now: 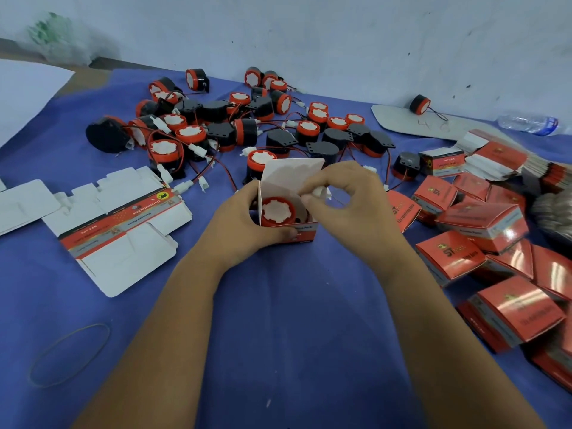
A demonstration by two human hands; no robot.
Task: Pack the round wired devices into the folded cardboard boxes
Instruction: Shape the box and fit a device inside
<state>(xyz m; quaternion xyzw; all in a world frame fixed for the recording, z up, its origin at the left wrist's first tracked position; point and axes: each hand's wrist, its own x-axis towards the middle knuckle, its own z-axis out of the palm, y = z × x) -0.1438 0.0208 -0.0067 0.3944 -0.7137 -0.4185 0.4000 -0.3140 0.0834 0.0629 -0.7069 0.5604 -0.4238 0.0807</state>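
Packing in progress, seen from above. The left hand (247,218) grips an open box (289,212) from its left side, thumb curled along the front wall, holding it upright on the blue tabletop (294,305). One round device (277,211) sits inside the box, its red rim and white face turned up. The right hand (346,196) is at the box's right edge, its thumb and fingertips pinching a white connector (320,191) (the end of the device's wire) just above the opening. The box lid (292,173) stands raised behind both hands.

Beyond the hands lies a loose heap of devices (241,125), red-and-black with red and black wires tangled among them; one device (419,104) rests apart, far right of the heap, on a pale card (402,119). To the right of the right hand are closed red boxes (483,224) piled together, with a stack of flat blanks (495,159) behind them and a plastic bottle (529,122) farther off. To the left of the left hand lie unfolded blanks (123,230), white side up. Near the left forearm, a rubber band (69,354) lies on the cloth.
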